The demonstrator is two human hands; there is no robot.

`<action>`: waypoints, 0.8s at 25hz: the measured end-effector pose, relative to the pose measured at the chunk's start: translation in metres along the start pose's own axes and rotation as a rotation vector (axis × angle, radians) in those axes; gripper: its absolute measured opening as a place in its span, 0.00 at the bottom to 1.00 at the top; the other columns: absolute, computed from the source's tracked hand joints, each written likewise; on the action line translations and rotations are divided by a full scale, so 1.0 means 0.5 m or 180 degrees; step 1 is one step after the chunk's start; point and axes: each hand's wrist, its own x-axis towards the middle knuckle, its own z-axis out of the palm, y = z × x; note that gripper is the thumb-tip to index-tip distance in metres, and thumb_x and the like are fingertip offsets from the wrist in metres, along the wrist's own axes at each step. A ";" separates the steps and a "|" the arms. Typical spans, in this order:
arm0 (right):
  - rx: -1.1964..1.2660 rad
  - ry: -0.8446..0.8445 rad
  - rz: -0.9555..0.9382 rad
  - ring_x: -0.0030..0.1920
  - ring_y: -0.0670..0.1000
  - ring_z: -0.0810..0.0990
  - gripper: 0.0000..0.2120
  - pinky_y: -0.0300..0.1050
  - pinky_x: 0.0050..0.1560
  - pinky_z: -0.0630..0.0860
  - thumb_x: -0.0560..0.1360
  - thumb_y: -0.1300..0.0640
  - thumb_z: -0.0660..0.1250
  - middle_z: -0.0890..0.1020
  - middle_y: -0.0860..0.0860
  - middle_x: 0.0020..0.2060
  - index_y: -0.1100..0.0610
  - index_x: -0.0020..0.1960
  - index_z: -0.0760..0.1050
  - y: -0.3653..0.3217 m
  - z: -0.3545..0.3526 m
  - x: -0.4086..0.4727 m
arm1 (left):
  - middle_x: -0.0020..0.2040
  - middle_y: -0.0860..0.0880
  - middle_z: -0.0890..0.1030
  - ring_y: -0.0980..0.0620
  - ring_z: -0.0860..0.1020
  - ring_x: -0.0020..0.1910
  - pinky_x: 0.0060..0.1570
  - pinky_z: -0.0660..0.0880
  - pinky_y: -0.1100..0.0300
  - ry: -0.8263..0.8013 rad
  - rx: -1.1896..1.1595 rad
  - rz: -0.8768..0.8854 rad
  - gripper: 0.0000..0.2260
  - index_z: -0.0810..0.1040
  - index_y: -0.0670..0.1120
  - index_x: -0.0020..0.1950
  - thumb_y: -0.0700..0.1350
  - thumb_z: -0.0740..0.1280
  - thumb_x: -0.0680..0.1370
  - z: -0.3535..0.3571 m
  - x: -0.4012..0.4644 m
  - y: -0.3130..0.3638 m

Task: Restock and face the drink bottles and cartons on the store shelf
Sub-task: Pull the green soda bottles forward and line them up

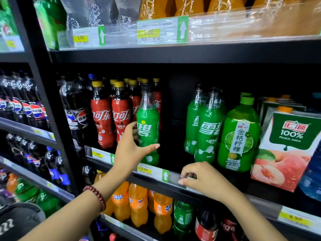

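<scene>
Currently facing | my left hand [129,150] fingers clamp green bottle [148,129], 9 o'clock of gap | right hand [199,178] fingers pinch shelf rail [172,178] | next: turn label front.

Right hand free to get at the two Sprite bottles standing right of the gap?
Probably yes. The right hand pinches the shelf rail just below the front Sprite bottle; nothing stands between them. It must release the rail first. The left hand holds another Sprite bottle further left.
</scene>
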 end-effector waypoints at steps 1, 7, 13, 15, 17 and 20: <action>-0.0012 -0.0007 0.0004 0.34 0.43 0.75 0.07 0.40 0.37 0.72 0.72 0.49 0.70 0.77 0.44 0.31 0.47 0.36 0.76 0.001 0.000 0.000 | 0.52 0.61 0.75 0.61 0.76 0.51 0.49 0.72 0.67 -0.0021 0.0126 -0.0039 0.35 0.68 0.48 0.66 0.49 0.80 0.64 -0.003 -0.008 -0.011; -0.0205 0.0061 0.0021 0.35 0.46 0.75 0.09 0.43 0.35 0.68 0.73 0.46 0.67 0.76 0.46 0.33 0.49 0.37 0.75 -0.004 0.004 -0.008 | 0.50 0.58 0.76 0.55 0.78 0.47 0.46 0.77 0.57 -0.0110 0.0790 -0.0148 0.29 0.71 0.48 0.60 0.54 0.78 0.65 0.000 0.007 -0.035; -0.0265 0.0034 0.0053 0.37 0.48 0.76 0.10 0.45 0.37 0.70 0.73 0.45 0.67 0.79 0.49 0.36 0.47 0.36 0.73 -0.004 0.004 -0.009 | 0.51 0.51 0.81 0.50 0.80 0.46 0.44 0.77 0.52 -0.0046 0.1134 -0.0200 0.28 0.71 0.45 0.57 0.56 0.78 0.65 0.036 0.088 -0.062; -0.0291 0.0041 0.0018 0.37 0.47 0.76 0.10 0.43 0.36 0.70 0.73 0.44 0.66 0.79 0.48 0.36 0.48 0.37 0.74 -0.001 0.005 -0.008 | 0.51 0.48 0.82 0.46 0.80 0.48 0.45 0.77 0.51 -0.0039 0.1330 -0.0210 0.28 0.71 0.45 0.56 0.56 0.77 0.65 0.046 0.117 -0.073; -0.0327 0.0058 0.0013 0.37 0.47 0.76 0.10 0.43 0.35 0.69 0.73 0.43 0.65 0.79 0.48 0.37 0.48 0.39 0.74 0.002 0.007 -0.007 | 0.51 0.48 0.82 0.45 0.80 0.48 0.43 0.76 0.53 -0.0052 0.1510 -0.0231 0.27 0.72 0.44 0.56 0.57 0.76 0.66 0.056 0.137 -0.081; -0.0346 0.0056 0.0020 0.38 0.46 0.76 0.10 0.43 0.37 0.71 0.73 0.42 0.64 0.79 0.47 0.38 0.48 0.40 0.74 0.005 0.008 -0.006 | 0.49 0.47 0.82 0.45 0.80 0.48 0.43 0.74 0.54 -0.0165 0.1704 -0.0328 0.23 0.74 0.44 0.54 0.56 0.75 0.68 0.065 0.153 -0.095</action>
